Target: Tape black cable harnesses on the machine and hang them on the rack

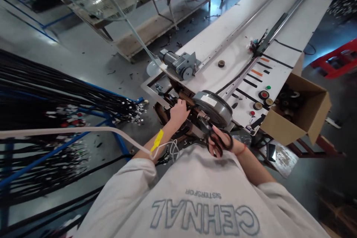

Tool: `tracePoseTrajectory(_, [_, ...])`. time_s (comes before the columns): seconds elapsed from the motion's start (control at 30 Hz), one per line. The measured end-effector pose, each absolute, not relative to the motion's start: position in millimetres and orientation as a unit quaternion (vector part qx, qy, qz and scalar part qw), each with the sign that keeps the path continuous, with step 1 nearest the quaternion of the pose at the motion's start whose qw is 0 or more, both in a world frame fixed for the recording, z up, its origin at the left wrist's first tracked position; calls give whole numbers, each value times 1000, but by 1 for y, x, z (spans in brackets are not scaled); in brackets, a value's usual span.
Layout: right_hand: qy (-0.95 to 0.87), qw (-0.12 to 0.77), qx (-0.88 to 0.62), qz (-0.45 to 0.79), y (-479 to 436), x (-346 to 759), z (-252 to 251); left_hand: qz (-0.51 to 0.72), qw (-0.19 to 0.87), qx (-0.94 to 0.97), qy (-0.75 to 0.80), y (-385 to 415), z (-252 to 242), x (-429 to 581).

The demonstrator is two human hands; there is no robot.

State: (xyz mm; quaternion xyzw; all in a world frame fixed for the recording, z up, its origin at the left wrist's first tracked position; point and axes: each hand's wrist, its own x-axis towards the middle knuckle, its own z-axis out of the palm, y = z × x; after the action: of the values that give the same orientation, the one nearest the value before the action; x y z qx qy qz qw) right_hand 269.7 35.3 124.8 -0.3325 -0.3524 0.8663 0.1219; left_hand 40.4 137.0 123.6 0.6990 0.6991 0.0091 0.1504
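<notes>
My right hand [216, 142] has its fingers through the black handles of a pair of scissors [205, 123]. The blades point up and to the left, towards the near end of the long machine table. My left hand [179, 112] is closed beside a brown part under the table's end; whatever is in its fingers is hidden. To the right of that hand, at the table's end, sits a round grey drum [213, 106] with a white label. A yellow tag [157, 140] on a pale cord lies across my left forearm.
The white table [220, 50] carries a motor [178, 63], a metal rail, a dark tape roll [221, 63] and strips of tape. A cardboard box [290, 128] with rolls stands at right, near a phone [271, 152]. Bundles of black cables [55, 78] hang on a blue rack at left.
</notes>
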Motion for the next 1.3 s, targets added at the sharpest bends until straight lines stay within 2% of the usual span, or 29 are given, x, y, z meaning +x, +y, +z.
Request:
tracePoseTrajectory(0.03, [-362,124,-310,870,26,289,133,0,216,702,678,136,116,37])
tracePoseTrajectory(0.1, [-372,151,-326,856,12,326,145,9,436,676,594,129,103,33])
tracePoseTrajectory(0.17, [-368,187,-443,796,13,355,144,81,646,585,485,113,92,38])
tracePoseTrajectory(0.23, [-373,191,-609,673,24,373,131,200,731,489,431,92,87,49])
tracePoseTrajectory(0.3, [-413,137,-744,507,41,380,111,311,738,427,419,75,85,62])
tracePoseTrajectory(0.4, [-513,47,-795,320,68,381,85,395,752,310,427,69,85,74])
tracePoseTrajectory(0.5, [-583,65,-772,242,101,390,76,319,812,239,426,83,86,81])
tracePoseTrajectory(0.57, [-590,102,-781,180,130,409,77,218,807,324,444,94,89,88])
tracePoseTrajectory(0.63, [-557,115,-814,116,162,437,82,122,720,475,491,99,95,97])
tracePoseTrajectory(0.7, [-512,100,-849,83,191,468,87,57,575,596,558,96,103,105])
tracePoseTrajectory(0.83, [-450,41,-881,136,220,505,89,-21,288,686,668,80,115,118])
tracePoseTrajectory(0.9, [-441,23,-883,157,222,507,86,-35,226,700,677,72,117,121])
tracePoseTrajectory(1.0, [-454,17,-878,151,218,503,81,-21,239,679,694,64,114,120])
tracePoseTrajectory(1.13, [-465,15,-872,148,214,500,77,58,325,652,683,58,100,108])
tracePoseTrajectory(1.2, [-464,13,-873,147,214,501,75,85,385,644,656,55,93,96])
tracePoseTrajectory(1.3, [-463,7,-874,144,214,502,72,20,547,595,589,53,88,72])
